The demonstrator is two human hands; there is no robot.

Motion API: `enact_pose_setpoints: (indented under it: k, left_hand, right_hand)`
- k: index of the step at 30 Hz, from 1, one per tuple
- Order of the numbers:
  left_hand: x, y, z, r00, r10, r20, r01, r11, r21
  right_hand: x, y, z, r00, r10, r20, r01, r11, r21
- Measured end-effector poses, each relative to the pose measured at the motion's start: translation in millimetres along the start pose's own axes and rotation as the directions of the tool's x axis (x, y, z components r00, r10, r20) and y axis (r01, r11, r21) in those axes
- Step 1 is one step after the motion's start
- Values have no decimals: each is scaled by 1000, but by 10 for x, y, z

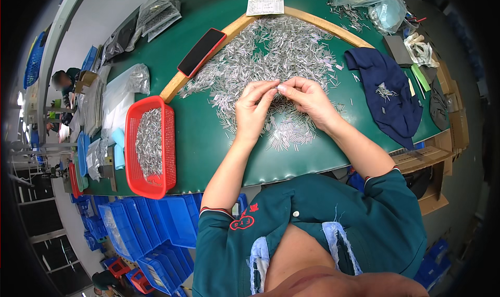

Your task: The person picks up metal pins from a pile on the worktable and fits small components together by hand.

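My left hand (253,109) and my right hand (311,103) meet above a wide heap of small metal pins (281,44) on the green table. Thumb and fingers of both hands are pinched together, tip to tip. What sits between the fingertips is too small to make out clearly. Loose pins lie under and around both hands, with a denser patch just below them. To the left stands a red perforated basket (169,156) that holds many more of the pins.
Wooden strips (330,28) border the heap at the back, with a red-edged phone (202,52) on the left one and paper slips (265,6) at their corner. A navy cloth (383,88) with some pins lies right. Blue bins (122,226) stand below the table. Plastic bags (388,10) lie back right.
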State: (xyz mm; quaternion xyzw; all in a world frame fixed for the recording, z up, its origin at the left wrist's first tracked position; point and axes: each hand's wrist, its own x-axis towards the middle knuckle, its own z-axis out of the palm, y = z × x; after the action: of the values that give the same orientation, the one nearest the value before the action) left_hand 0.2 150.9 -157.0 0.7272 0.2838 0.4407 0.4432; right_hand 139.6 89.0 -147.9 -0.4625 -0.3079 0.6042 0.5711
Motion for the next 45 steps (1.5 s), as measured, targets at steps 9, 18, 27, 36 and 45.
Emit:
enact_pose_setpoints:
  k: [9, 18, 27, 36, 45]
  left_hand:
    - [17, 1, -1, 997, -25, 70, 19, 997, 76]
    - [-4, -16, 25, 944, -267, 194, 322, 874, -364]
    - [-16, -17, 32, 951, 271, 149, -309, 844, 439]
    - [89, 16, -259, 970, 95, 224, -210, 793, 572]
    - [39, -113, -218, 952, 3, 306, -240, 629, 740]
  right_hand:
    - [65, 106, -41, 948, -317, -24, 290, 893, -343]
    - [43, 98, -14, 932, -364, -1, 353, 906, -232]
    - [87, 142, -67, 942, -333, -39, 292, 873, -391]
    - [132, 48, -187, 908, 210, 363, -406, 659, 634]
    - [125, 23, -191, 907, 210, 366, -406, 673, 618]
